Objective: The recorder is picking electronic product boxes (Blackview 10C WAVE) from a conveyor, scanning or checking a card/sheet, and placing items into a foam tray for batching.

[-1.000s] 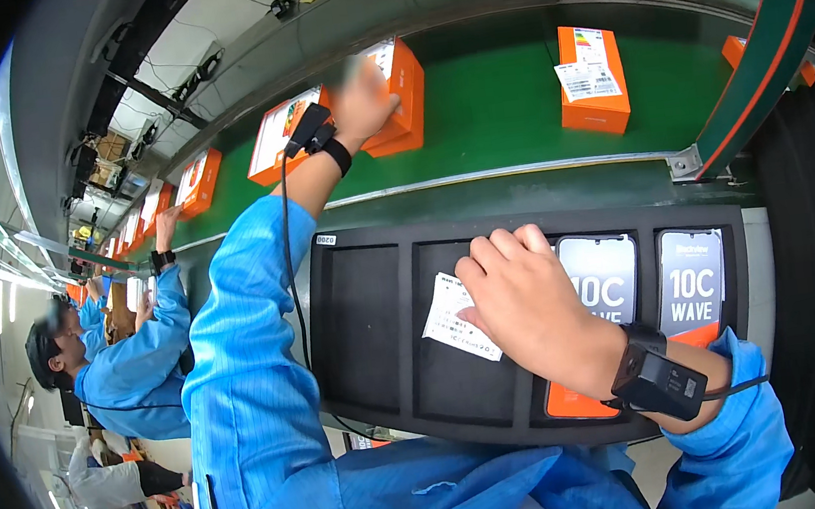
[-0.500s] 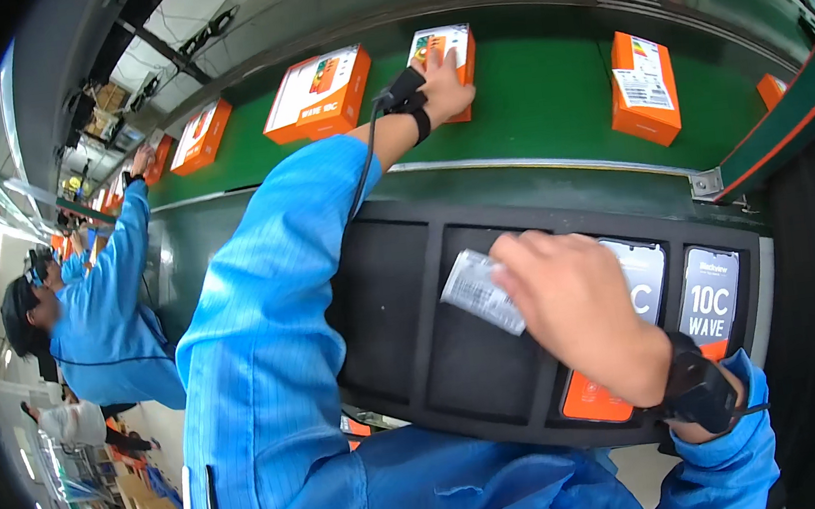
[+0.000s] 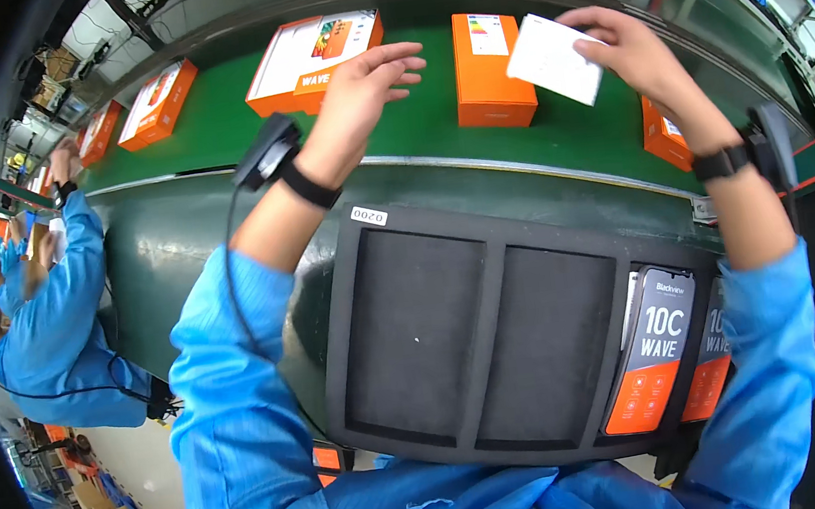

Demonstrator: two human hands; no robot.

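Observation:
My left hand (image 3: 365, 98), fingers stretched and apart, hangs over the green belt with nothing in it. It is next to a white-topped orange box (image 3: 281, 73) with phones pictured on its lid. Farther right, my right hand (image 3: 631, 53) pinches a white, roughly square card (image 3: 551, 59) between thumb and fingers. The card is tilted and overlaps the edge of a tall orange box (image 3: 489, 89) that has a coloured label on top. Below my hands lies a black compartment tray (image 3: 502, 329). Phones (image 3: 648, 353) with grey and orange fronts sit in its right-hand slots, partly covered by my right sleeve.
More orange boxes (image 3: 159, 104) stand along the belt (image 3: 234, 139) to the left, and another (image 3: 664, 137) sits at its right. A metal rail (image 3: 518, 166) edges the belt. At left a co-worker in a blue coat (image 3: 54, 285) reaches toward the line.
My left hand has come off a box on the belt and opened. My right hand has risen from over the tray to above the belt, a white card in it. The view has shifted.

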